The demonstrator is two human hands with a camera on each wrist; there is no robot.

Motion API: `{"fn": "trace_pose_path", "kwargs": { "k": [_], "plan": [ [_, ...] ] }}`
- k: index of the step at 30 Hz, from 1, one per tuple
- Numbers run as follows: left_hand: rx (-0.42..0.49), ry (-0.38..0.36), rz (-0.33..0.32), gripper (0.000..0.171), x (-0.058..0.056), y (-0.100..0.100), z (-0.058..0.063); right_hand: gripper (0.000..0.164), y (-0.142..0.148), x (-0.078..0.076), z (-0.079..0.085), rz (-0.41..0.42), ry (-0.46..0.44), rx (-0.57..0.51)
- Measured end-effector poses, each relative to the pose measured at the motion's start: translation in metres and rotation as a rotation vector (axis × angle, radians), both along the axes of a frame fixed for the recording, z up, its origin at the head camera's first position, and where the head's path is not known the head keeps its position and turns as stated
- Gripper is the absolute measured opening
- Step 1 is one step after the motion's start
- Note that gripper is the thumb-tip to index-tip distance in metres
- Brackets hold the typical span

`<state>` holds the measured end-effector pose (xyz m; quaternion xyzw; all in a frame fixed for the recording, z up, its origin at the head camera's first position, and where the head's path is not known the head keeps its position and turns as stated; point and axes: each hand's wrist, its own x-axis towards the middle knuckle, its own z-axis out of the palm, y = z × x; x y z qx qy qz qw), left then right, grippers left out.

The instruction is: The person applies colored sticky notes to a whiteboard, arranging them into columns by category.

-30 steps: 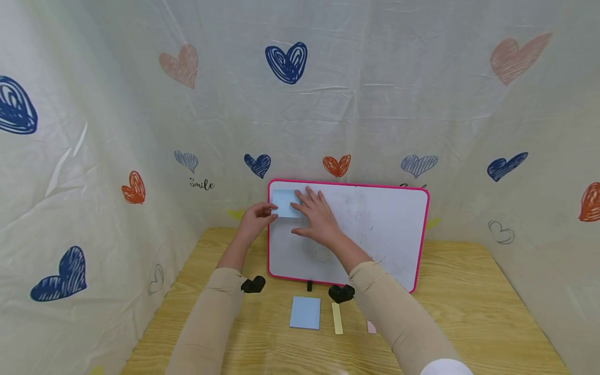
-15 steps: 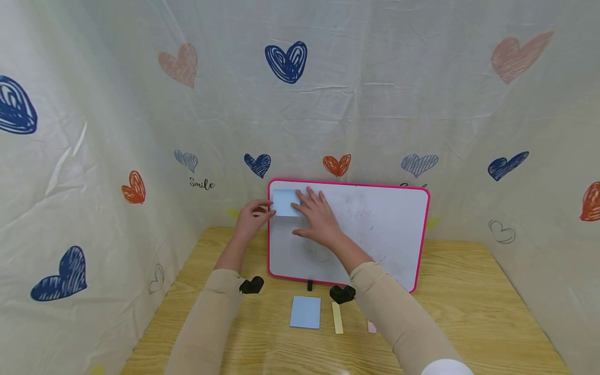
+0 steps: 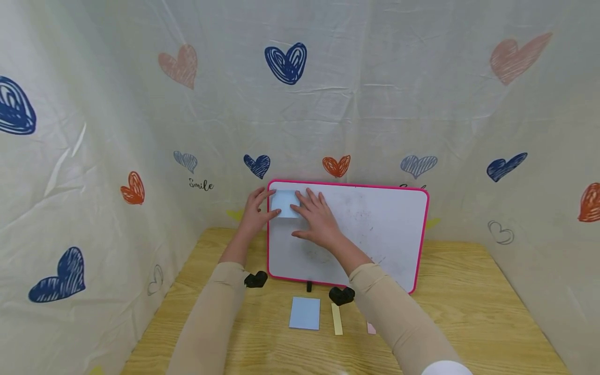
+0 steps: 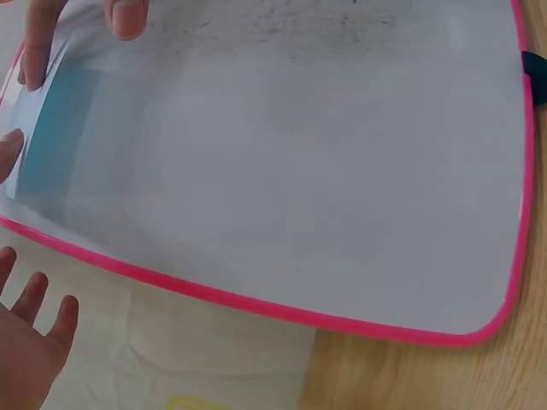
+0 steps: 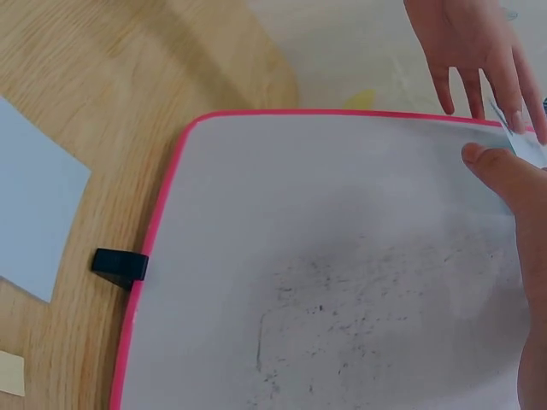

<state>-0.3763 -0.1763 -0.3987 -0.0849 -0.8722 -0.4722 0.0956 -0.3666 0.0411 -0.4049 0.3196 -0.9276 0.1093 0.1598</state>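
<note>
A light blue sticky note lies against the upper left corner of a whiteboard with a pink rim. My left hand has its fingers and thumb spread at the note's left edge, thumb tip near the lower left corner. On the note's right side rest the spread fingertips of my right hand. In the left wrist view the sticky note partly stands off the board and casts a bluish shadow. Only part of my left hand shows in the right wrist view.
On the wooden table lie a blue sticky pad, a narrow yellow strip pad and a pink piece, partly hidden by the right sleeve. A black clip sits at the board's bottom edge. A heart-print curtain hangs behind.
My left fingers loosen from a near pinch at the note's left edge, draw slightly left, then spread apart and rise along that edge. The right hand stays almost still on the note.
</note>
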Motion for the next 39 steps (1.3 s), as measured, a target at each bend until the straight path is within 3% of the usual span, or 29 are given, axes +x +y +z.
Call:
{"fn": "trace_pose_path", "kwargs": {
  "k": [5,11,17,23,31,39],
  "plan": [
    [-0.078,-0.008,-0.01,0.065,-0.001,0.002,-0.001,0.081,-0.001,-0.001,-0.002,-0.008,0.03,0.065],
    [-0.219,0.031,-0.02,0.072,-0.004,0.004,-0.007,0.086,-0.004,-0.001,-0.003,-0.027,0.074,0.152],
    [-0.389,0.071,0.009,0.077,-0.001,0.007,-0.012,0.088,-0.007,0.0,-0.002,-0.024,0.08,0.155],
    [-0.528,0.044,0.041,0.08,0.0,0.009,-0.015,0.089,-0.01,-0.001,-0.004,-0.04,0.069,0.163],
    [-0.6,0.014,0.081,0.084,0.004,0.016,-0.015,0.091,-0.007,0.002,-0.005,-0.072,0.064,0.169],
    [-0.589,0.001,0.107,0.084,0.005,0.018,-0.017,0.091,-0.001,0.002,-0.006,-0.099,0.092,0.175]
  ]
}}
